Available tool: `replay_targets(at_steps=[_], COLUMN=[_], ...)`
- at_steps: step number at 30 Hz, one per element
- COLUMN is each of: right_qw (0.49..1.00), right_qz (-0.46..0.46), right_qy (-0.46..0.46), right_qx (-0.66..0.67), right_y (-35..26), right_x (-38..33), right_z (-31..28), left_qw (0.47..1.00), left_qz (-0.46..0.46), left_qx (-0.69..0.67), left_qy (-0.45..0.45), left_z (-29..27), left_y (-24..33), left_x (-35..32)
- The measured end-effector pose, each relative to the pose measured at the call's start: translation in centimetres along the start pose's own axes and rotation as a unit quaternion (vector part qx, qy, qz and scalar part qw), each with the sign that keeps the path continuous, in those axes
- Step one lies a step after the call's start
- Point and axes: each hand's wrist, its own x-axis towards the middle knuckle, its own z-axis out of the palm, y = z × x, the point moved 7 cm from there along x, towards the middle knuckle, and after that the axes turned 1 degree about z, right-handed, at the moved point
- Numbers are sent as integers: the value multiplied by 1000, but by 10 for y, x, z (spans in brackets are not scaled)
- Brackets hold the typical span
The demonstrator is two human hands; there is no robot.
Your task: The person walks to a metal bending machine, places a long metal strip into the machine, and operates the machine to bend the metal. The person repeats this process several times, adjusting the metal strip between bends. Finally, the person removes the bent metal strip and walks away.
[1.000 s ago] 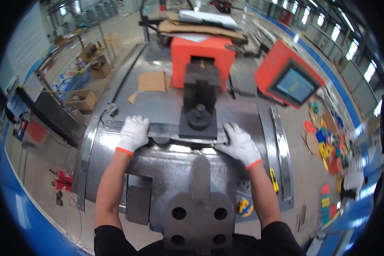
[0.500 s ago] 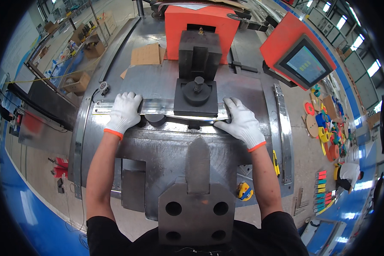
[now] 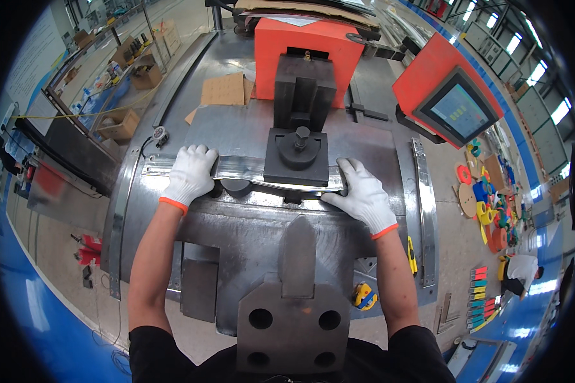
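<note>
A long shiny metal strip (image 3: 239, 170) lies across the steel machine table (image 3: 249, 223), passing under a dark tool head (image 3: 296, 156) mounted on an orange machine block (image 3: 303, 48). My left hand (image 3: 188, 173), in a white glove with an orange cuff, rests on the strip's left part. My right hand (image 3: 362, 193), gloved the same way, presses on the strip's right end beside the tool head. Both hands lie flat, fingers together, pointing away from me.
A dark pointed steel block (image 3: 295, 300) with three holes sits close in front of me. An orange control panel with a screen (image 3: 450, 102) stands at right. Cardboard (image 3: 223, 89) lies on the table's far left. A yellow tape measure (image 3: 364, 295) and coloured parts (image 3: 485, 204) lie at right.
The view has drawn closer to the table. Both hands stay on the strip, now nearer the tool head, the strip lying under it.
</note>
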Motion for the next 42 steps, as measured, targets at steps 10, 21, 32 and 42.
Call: replay_targets(at_steps=[10, 21, 32, 42], right_qw=[1000, 1000, 1000, 1000], right_qz=[9, 5, 2, 4], right_qy=[-6, 2, 14, 10], right_qx=[-3, -6, 2, 4], right_y=[-2, -1, -1, -1], right_x=[-1, 0, -2, -5], right_z=[-1, 1, 0, 0], left_qw=[1000, 1000, 1000, 1000], left_qz=[3, 5, 1, 4], left_qx=[-6, -2, -9, -2], left_qy=[0, 3, 5, 10], left_z=[-4, -1, -3, -4], left_y=[2, 1, 1, 4], left_x=[-1, -1, -1, -3])
